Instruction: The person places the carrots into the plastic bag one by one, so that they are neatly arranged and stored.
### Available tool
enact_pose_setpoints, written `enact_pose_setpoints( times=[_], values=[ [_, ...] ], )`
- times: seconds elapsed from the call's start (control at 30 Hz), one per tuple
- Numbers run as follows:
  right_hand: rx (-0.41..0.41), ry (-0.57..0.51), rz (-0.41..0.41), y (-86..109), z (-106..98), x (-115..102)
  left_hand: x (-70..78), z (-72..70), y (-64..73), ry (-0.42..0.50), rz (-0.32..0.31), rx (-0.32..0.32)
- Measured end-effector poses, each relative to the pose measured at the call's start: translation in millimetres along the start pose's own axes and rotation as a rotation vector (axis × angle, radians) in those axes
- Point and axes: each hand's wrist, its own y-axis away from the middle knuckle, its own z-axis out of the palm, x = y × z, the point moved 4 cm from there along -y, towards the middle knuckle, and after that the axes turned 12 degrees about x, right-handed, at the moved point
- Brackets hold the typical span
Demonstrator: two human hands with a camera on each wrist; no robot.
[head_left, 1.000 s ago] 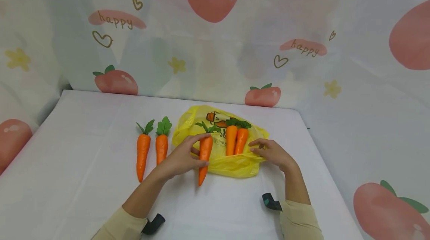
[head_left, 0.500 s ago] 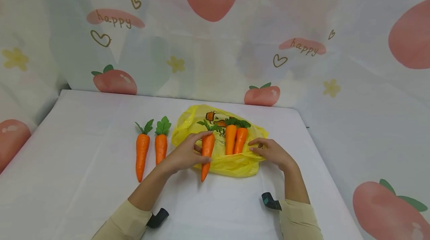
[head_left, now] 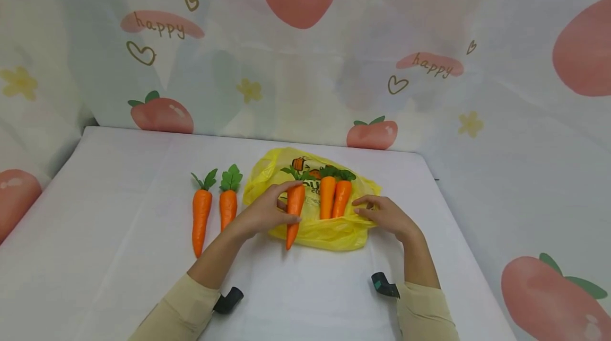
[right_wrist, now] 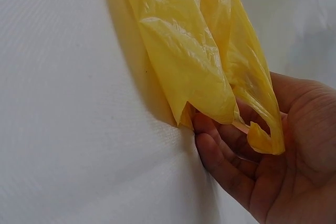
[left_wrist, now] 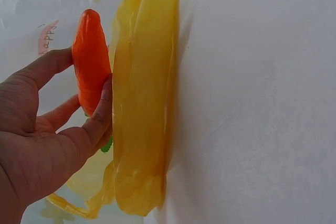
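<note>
Yellow bag [head_left: 334, 237], printed with a dark-and-orange design, lying crumpled on a white table [head_left: 305, 288]. Above the bag's left part, held carrot [head_left: 295, 200] in left hand [head_left: 267, 211]: narrow pinch, with thumb and fingers on opposing sides of the orange root; leaves away from the wearer, tip toward the near side of the bag; contact with the film not discernible. At the bag's right edge, right hand [head_left: 389, 217], with fingers curled at the film and a loop of it hanging across the palm in the right wrist view. On the bag, right of centre, inner carrot [head_left: 326, 198] and outer carrot [head_left: 341, 198], side by side, with lower ends hidden by the near fold. Left of the bag, well apart, far-left carrot [head_left: 201, 219]; between it and the bag, leafy carrot [head_left: 228, 206], partly covered by the left arm. Beyond the bag, fruit-printed backdrop [head_left: 296, 76].
</note>
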Motion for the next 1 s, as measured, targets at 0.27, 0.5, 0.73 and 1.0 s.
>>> enact_pose_setpoints(
  times=[0.27, 0.5, 0.73, 1.0],
  values=[
    [-0.008, -0.023, 0.004, -0.4, 1.4, 0.1, 0.5, 1.7, -9.7, 0.014, -0.003, -0.019],
    [-0.003, -0.015, 0.001, -0.3, 1.2, 0.3, 0.1, 2.0, -18.6, -0.013, 0.018, -0.022],
    [-0.003, -0.015, -0.001, 0.3, 0.3, 1.3, -0.9, 4.2, -24.4, -0.038, 0.023, -0.01],
    [-0.005, -0.023, 0.008, 0.1, 0.9, 1.3, -3.8, 7.8, -32.5, -0.058, 0.018, 0.011]
  ],
)
